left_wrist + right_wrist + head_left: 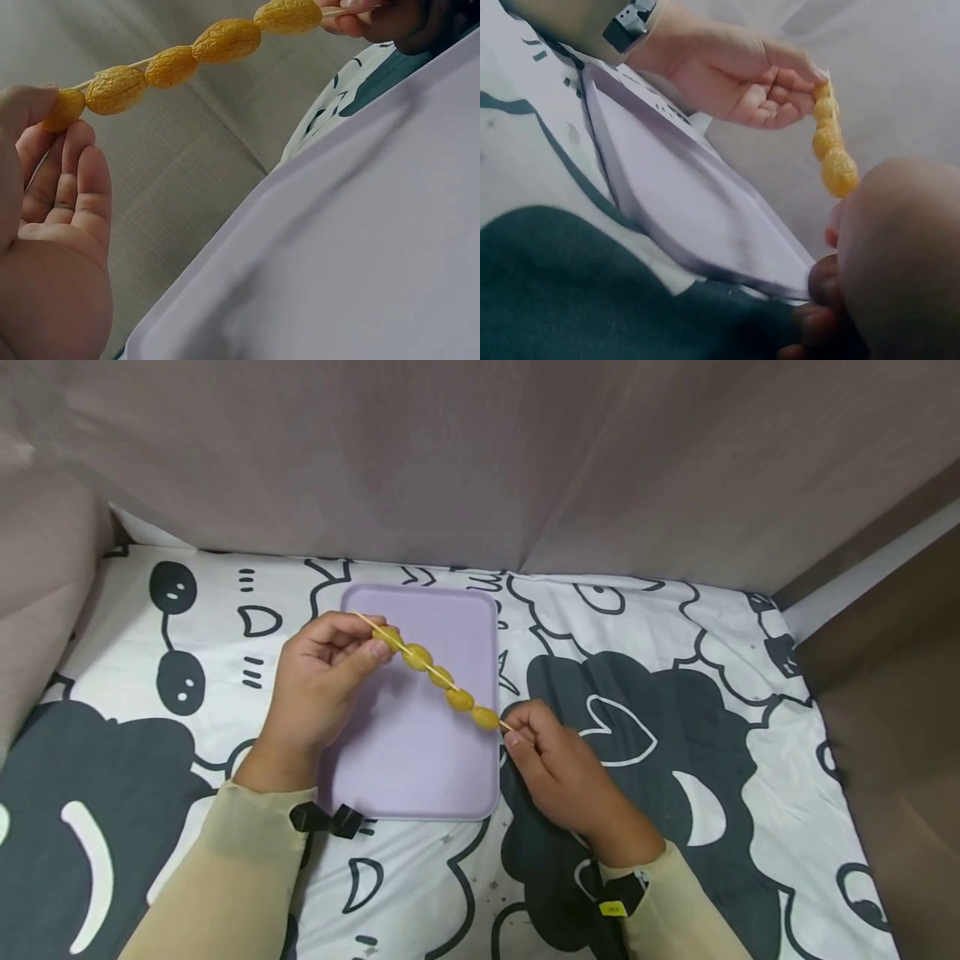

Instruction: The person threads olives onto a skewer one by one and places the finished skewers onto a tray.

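Several wrinkled yellow fruits [417, 657] sit in a row on a thin wooden skewer [506, 725], held slantwise above a pale purple tray [420, 768]. My left hand [318, 672] pinches the fruit at the upper left end between thumb and fingers, and the skewer's tip pokes out past it. At the lower right end, my right hand [562, 768] pinches the bare stick just beyond the last fruit. In the left wrist view the fruits [226, 40] hang apart from the tray, whose surface carries a shadow. The right hand partly hides its end of the skewer in the right wrist view.
A white cloth [420, 893] printed with dark cartoon shapes lies under the tray. Grey-brown fabric [450, 460] rises behind the tray, with more at the left side [41, 568]. A brown panel [892, 718] stands at the right.
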Motion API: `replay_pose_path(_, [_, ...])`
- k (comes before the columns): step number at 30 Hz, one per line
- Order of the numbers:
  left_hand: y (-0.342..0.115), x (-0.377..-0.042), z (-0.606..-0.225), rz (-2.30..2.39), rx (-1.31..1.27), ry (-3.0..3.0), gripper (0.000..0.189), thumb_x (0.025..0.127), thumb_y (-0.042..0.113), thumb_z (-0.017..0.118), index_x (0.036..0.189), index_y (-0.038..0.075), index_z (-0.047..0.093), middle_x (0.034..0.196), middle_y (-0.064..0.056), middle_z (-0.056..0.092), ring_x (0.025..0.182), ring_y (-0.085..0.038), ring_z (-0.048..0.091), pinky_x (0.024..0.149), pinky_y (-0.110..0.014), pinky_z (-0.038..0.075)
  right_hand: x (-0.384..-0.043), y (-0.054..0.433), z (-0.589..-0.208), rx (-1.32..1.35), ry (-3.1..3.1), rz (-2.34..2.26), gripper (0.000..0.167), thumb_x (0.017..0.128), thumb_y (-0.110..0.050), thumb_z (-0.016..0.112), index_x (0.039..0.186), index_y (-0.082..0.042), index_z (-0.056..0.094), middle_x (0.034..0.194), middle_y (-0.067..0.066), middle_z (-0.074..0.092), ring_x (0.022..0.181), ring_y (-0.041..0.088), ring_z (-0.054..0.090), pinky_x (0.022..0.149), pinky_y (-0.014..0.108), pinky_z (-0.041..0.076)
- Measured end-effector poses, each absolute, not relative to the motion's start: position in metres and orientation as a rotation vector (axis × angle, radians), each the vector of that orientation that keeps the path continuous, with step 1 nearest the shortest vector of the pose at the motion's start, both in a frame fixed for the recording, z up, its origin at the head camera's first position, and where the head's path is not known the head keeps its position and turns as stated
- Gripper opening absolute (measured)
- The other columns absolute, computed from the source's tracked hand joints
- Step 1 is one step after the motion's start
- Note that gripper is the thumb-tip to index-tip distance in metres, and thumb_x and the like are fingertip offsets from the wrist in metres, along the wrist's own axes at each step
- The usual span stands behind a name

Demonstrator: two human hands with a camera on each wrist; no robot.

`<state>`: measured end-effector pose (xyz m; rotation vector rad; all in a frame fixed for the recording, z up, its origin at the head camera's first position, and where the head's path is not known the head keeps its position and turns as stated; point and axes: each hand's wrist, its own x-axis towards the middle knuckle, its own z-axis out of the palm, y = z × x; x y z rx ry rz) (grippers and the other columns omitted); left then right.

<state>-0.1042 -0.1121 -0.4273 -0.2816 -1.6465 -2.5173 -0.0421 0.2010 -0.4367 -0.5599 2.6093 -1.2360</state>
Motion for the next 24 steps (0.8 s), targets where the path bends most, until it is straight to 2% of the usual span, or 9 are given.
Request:
replay_pose_path(3, [-0.112, -0.105, -0.427, -2.515, -0.206, -1.677, 0.032, 0.099, -0.019, 0.07, 0.111, 0.009, 0.08, 0.111, -0.005, 0.084, 0.094, -0.013, 0.079, 0.09, -0.028, 0.069, -0.04, 0.198, -0.431, -0.591, 2.593, -1.197, 0.003, 0.117, -0.02, 0.06, 0.114, -0.02, 0.06, 0.078, -0.011, 0.048, 0.065, 0.006, 0.048, 0.059, 0.025, 0.04])
replay_pose_path(7, [-0.112, -0.107, -0.428, -2.521, -0.108, -1.726, 0.036, 0.1, -0.021, 0.067, 0.11, 0.011, 0.081, 0.107, -0.002, 0.083, 0.092, -0.012, 0.078, 0.09, -0.028, 0.069, -0.037, 0.193, -0.423, -0.646, 2.571, -1.206, 0.012, 0.11, -0.016, 0.07, 0.103, -0.025, 0.066, 0.075, -0.013, 0.05, 0.064, 0.006, 0.05, 0.056, 0.023, 0.042])
replay_pose_path(12, [-0.112, -0.11, -0.432, -2.546, -0.057, -1.774, 0.031, 0.101, -0.016, 0.069, 0.111, 0.011, 0.081, 0.099, -0.001, 0.083, 0.091, -0.012, 0.078, 0.091, -0.029, 0.069, -0.032, 0.185, -0.416, -0.67, 2.574, -1.183, 0.016, 0.105, -0.015, 0.077, 0.095, -0.026, 0.072, 0.074, -0.014, 0.052, 0.063, 0.005, 0.049, 0.055, 0.022, 0.042])
replay_pose_path(19, [-0.11, -0.114, -0.439, -2.538, 0.018, -1.847, 0.019, 0.102, -0.006, 0.075, 0.108, 0.012, 0.078, 0.097, 0.001, 0.083, 0.09, -0.01, 0.078, 0.09, -0.028, 0.069, -0.024, 0.171, -0.407, -0.601, 2.585, -1.134, 0.017, 0.101, -0.016, 0.083, 0.09, -0.026, 0.075, 0.069, -0.017, 0.054, 0.062, 0.003, 0.051, 0.053, 0.02, 0.044])
replay_pose_path(24, [-0.11, -0.114, -0.441, -2.496, 0.055, -1.968, 0.018, 0.103, 0.001, 0.079, 0.12, 0.003, 0.078, 0.103, 0.001, 0.084, 0.095, -0.012, 0.079, 0.093, -0.029, 0.069, -0.018, 0.161, -0.401, -0.568, 2.598, -1.096, 0.017, 0.102, -0.017, 0.083, 0.09, -0.025, 0.075, 0.069, -0.018, 0.055, 0.062, 0.001, 0.051, 0.052, 0.02, 0.045])
